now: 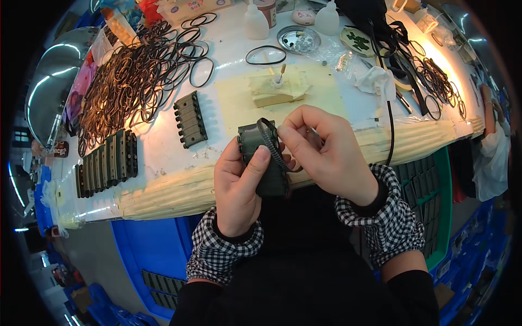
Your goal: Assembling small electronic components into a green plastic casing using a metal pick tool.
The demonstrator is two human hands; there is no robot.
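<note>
My left hand is closed around a dark green plastic tread piece, with the thumb pressed on its front. A black ribbed rubber belt loops across the piece at its right side. My right hand is closed in a pinch at the belt's right side; its fingertips partly hide what lies between them. A similar green segmented tread piece lies on the table to the left. Farther left, several more tread pieces stand in a row.
A heap of black belts covers the back left, with a smaller heap at right. A yellow block bears a small white cup and stick. Behind are a metal dish and squeeze bottles. Blue and green bins sit below.
</note>
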